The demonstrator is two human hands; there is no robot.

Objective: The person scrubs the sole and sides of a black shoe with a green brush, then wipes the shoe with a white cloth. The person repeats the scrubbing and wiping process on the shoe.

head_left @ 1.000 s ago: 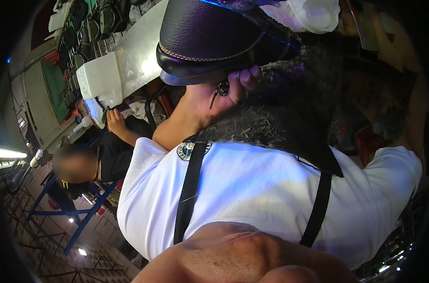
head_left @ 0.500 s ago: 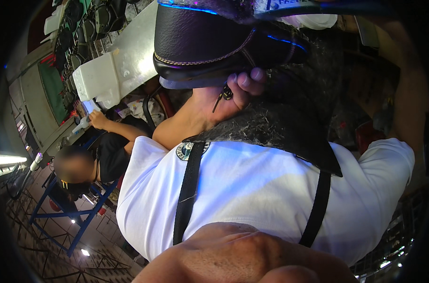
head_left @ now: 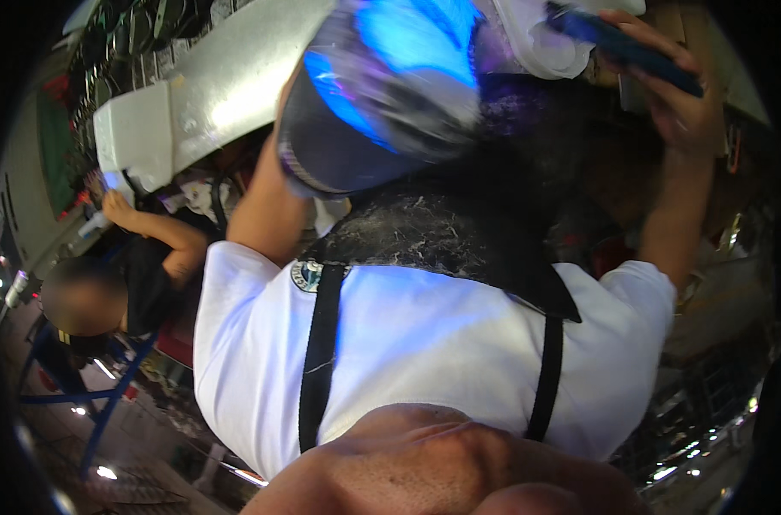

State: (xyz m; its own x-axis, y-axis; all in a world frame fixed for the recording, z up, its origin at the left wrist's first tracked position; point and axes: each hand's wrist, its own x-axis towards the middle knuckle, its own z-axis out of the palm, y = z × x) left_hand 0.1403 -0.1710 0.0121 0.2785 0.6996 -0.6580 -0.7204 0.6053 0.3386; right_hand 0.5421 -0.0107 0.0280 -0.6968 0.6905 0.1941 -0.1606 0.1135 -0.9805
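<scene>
A black leather shoe with pale stitching is held up at the top middle, smeared by motion. Its upper side glows bright blue, and a pale, glossy film-like patch shows there. My left forearm reaches up behind the shoe; the hand on it is hidden by the shoe. At the upper right my right hand is closed around a long, flat, dark blue brush-like tool, its dark end pointing toward a white tub. Tool and shoe are apart.
A metal bench top curves along the upper left, with a white plastic container at its edge. Several dark shoe parts line the far side. A co-worker in black sits at left. A dark, scuffed apron covers my front.
The shoe has tipped and turned, so its glowing upper side faces me, and my left fingers are now hidden. My right hand has moved away from the shoe with the blue tool, into view.
</scene>
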